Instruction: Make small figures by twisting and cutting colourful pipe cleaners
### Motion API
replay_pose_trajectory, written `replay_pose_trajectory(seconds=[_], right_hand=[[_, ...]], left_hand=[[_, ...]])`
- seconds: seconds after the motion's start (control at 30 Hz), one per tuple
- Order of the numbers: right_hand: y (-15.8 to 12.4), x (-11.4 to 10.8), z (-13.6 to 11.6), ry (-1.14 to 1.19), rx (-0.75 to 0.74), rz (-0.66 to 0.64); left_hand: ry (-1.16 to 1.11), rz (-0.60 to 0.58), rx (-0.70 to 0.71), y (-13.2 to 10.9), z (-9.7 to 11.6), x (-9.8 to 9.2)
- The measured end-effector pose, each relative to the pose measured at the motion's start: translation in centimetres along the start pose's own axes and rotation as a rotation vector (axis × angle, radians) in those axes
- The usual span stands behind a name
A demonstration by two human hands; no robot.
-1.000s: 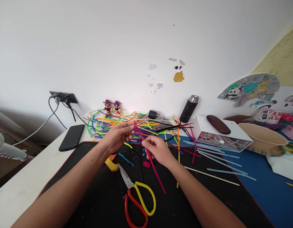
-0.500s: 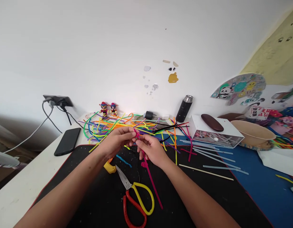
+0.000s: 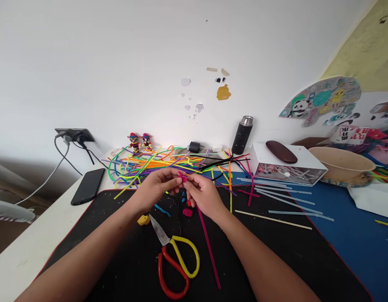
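Between my two hands, over the black mat (image 3: 128, 260), is a small pink coil (image 3: 182, 178) of pipe cleaner. My left hand (image 3: 156, 186) pinches it from the left with thumb and forefinger. From the right, the fingertips of my right hand (image 3: 205, 195) close on it too. A long pink stem (image 3: 209, 247) runs down from under my right hand towards the front. Scissors (image 3: 169, 247) with one red and one yellow handle lie below my hands. Near them are a yellow piece (image 3: 143, 220), a pink piece (image 3: 187, 212) and a blue strip (image 3: 163, 210).
Many coloured pipe cleaners (image 3: 150, 163) lie behind my hands, with two small figures (image 3: 134, 142) beyond. A black bottle (image 3: 243, 136), a white box (image 3: 302, 157) and glue sticks (image 3: 288, 201) are to the right. A phone (image 3: 88, 186) rests at left.
The view has shifted slightly. My right hand has turned and closed in towards the pink coil, and small red and blue pieces beneath my hands now show.
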State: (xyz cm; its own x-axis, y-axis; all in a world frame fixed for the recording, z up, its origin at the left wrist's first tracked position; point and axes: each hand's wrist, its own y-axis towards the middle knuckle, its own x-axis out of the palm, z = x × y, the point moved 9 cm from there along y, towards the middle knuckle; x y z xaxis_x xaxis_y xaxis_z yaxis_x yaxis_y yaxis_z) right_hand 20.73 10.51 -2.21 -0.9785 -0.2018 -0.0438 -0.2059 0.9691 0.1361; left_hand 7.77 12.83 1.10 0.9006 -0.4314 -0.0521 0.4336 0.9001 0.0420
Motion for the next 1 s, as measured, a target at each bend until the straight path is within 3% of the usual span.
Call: replay_pose_trajectory(seconds=[0.6, 1.0], right_hand=[[-0.2, 0.1, 0.1, -0.04, 0.017, 0.008], [-0.5, 0.6, 0.3, -0.214, -0.015, -0.009]], left_hand=[[0.034, 0.094, 0.079, -0.2, 0.9, -0.6], [0.047, 0.124, 0.074, -0.1, 0.6, -1.0]])
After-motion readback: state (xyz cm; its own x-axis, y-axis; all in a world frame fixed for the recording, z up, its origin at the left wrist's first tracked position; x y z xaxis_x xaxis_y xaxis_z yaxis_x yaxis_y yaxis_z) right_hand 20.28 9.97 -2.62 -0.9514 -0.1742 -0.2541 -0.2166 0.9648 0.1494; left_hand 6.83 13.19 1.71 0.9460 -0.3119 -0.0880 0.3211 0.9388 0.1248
